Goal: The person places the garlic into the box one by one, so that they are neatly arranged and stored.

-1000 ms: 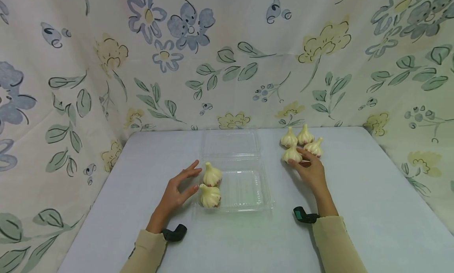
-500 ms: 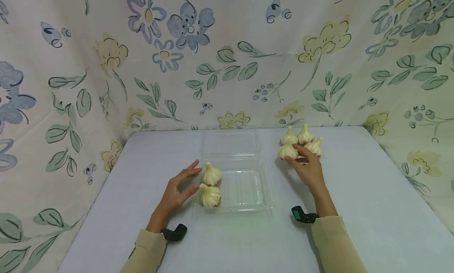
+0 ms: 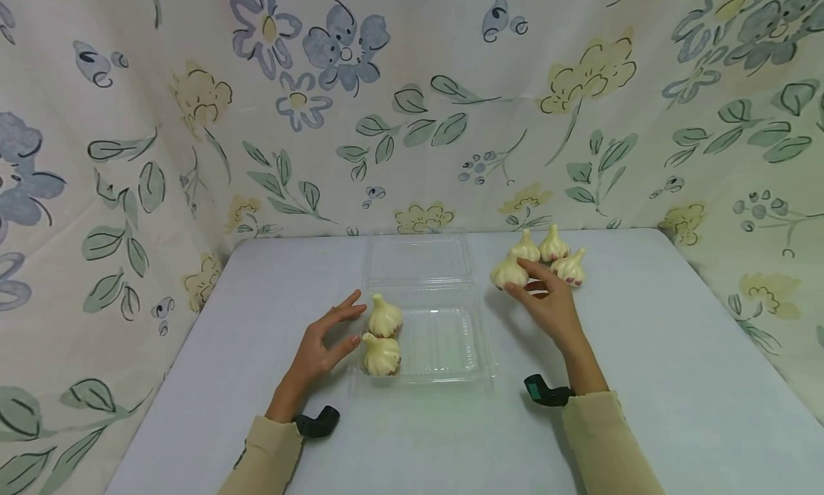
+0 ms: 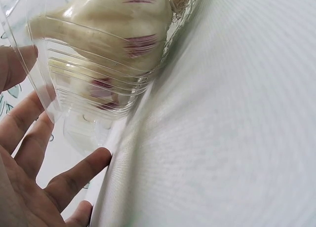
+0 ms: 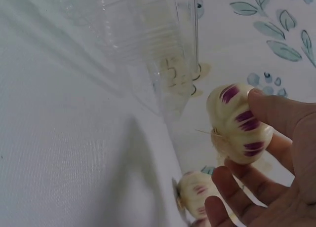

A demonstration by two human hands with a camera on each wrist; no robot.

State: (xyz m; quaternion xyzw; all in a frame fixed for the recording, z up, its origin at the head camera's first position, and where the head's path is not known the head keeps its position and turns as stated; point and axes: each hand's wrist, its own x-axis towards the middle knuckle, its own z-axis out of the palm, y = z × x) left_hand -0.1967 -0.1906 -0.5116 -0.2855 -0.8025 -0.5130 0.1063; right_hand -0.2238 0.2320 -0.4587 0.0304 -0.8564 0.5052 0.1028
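A garlic bulb [image 5: 239,123] with purple streaks is pinched between the thumb and fingers of my right hand [image 3: 550,305], raised off the table in the right wrist view. Beside the left wall of a clear plastic clamshell box [image 3: 444,341], my left hand [image 3: 325,345] rests with spread fingers, fingertips at the rim. Two garlic bulbs, a rear one [image 3: 385,317] and a front one [image 3: 381,355], sit inside along the box's left side. The left wrist view shows them through the ribbed wall, above the left fingers [image 4: 74,177].
Several garlic bulbs [image 3: 569,267] stand grouped at the table's back right, just behind my right hand. The box's clear lid [image 3: 418,260] lies folded open toward the back. A floral cloth [image 3: 412,109] hangs behind the white table [image 3: 412,445].
My right hand has lifted one garlic bulb out of the back-right group and carried it a little to the left. The left hand and the box have stayed put.
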